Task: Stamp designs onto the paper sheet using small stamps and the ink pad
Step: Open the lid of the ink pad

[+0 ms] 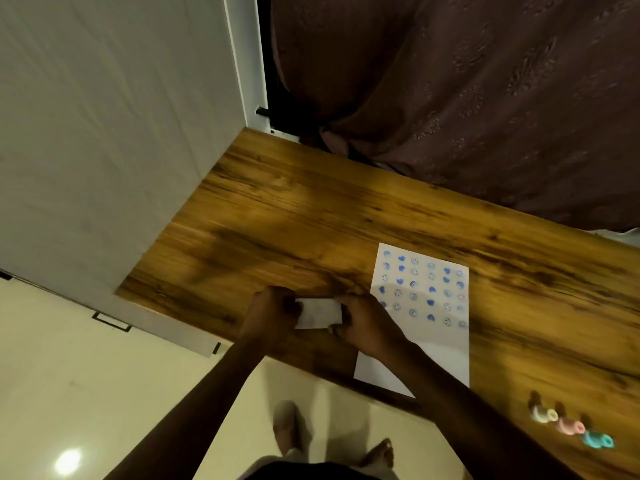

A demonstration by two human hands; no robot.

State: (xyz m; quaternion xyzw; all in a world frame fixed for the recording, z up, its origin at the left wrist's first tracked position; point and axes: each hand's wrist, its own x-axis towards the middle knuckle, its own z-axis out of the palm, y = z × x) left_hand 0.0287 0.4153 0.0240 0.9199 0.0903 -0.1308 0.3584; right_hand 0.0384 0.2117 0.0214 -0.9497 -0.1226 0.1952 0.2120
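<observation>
A white paper sheet (424,337) lies on the wooden table (294,216), its upper part covered with rows of blue stamped hearts and smiley faces. Left of it, both hands hold a small white rectangular box (320,312), likely the ink pad, just above the table near its front edge. My left hand (272,313) grips its left end and my right hand (367,323) grips its right end. Three small stamps lie on their sides at the right front of the table: a white one (543,414), a pink one (569,426) and a teal one (597,440).
A white wall (104,133) stands along the table's left side and a dark brown curtain (467,98) hangs behind it. The table's front edge runs diagonally below my hands, with pale floor tiles (86,393) and my bare feet (379,452) beneath.
</observation>
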